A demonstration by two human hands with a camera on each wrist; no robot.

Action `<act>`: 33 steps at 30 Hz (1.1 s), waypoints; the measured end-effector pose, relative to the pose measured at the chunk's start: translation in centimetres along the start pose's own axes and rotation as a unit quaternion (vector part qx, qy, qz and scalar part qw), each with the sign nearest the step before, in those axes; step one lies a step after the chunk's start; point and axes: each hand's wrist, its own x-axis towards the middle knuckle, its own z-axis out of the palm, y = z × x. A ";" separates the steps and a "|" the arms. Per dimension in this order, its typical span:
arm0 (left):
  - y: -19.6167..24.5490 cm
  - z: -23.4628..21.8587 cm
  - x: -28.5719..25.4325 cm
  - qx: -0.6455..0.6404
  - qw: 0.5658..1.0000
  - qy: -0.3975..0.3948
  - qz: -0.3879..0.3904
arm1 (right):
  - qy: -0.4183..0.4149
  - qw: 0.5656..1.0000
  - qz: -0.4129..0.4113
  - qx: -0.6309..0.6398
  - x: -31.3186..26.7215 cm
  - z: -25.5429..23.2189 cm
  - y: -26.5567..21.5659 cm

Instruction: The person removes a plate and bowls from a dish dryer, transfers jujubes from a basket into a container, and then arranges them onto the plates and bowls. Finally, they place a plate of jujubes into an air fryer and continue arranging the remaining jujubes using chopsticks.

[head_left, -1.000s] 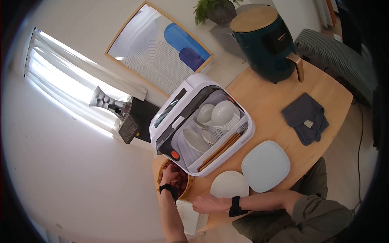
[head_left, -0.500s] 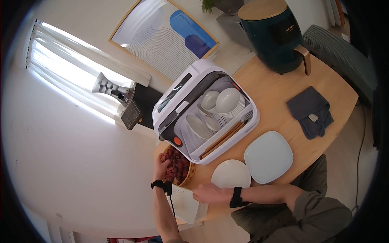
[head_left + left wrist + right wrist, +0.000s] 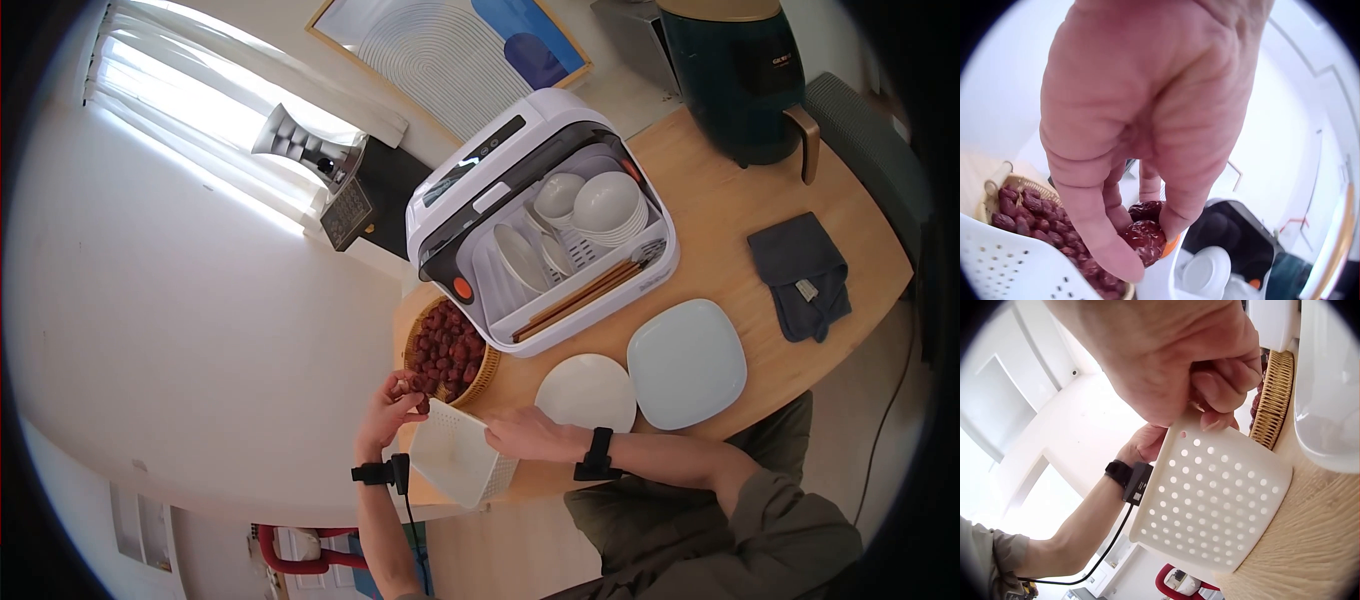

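The left hand [image 3: 385, 412] pinches red dates [image 3: 1145, 240] between thumb and fingers, at the near edge of a wicker basket [image 3: 490, 372] full of dates [image 3: 447, 345]. At least two dates show in its grip in the left wrist view. Beside that hand stands a white perforated bin [image 3: 450, 462], tilted in the head view. My right hand [image 3: 1210, 375] has its fingers curled round the bin's upper rim in the right wrist view. The inside bottom of the bin is hard to make out.
A white dish cabinet [image 3: 600, 310] with bowls and chopsticks stands behind the basket. To the right lie a white round plate [image 3: 585, 395], a pale blue square plate [image 3: 687, 365] and a grey cloth [image 3: 798, 270]. A green air fryer [image 3: 740, 90] stands at the back right.
The left hand has come out of the date basket towards the bin, now with dates in its fingers. The right hand stays at the bin's rim. The head view has shifted.
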 end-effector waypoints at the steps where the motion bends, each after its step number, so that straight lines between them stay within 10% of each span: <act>1: -0.4 0.2 -0.3 -0.003 1.000 0.002 -0.002 | 0.010 1.000 -0.002 0.003 0.0 -0.1 -0.1; 23: -0.6 0.7 1.8 -0.103 0.994 0.000 0.035 | -0.054 0.998 0.016 -0.025 0.1 -2.1 -1.2; 33: -0.2 4.8 11.3 0.237 0.971 0.015 0.019 | -0.085 0.995 0.028 -0.033 0.3 -1.8 -1.0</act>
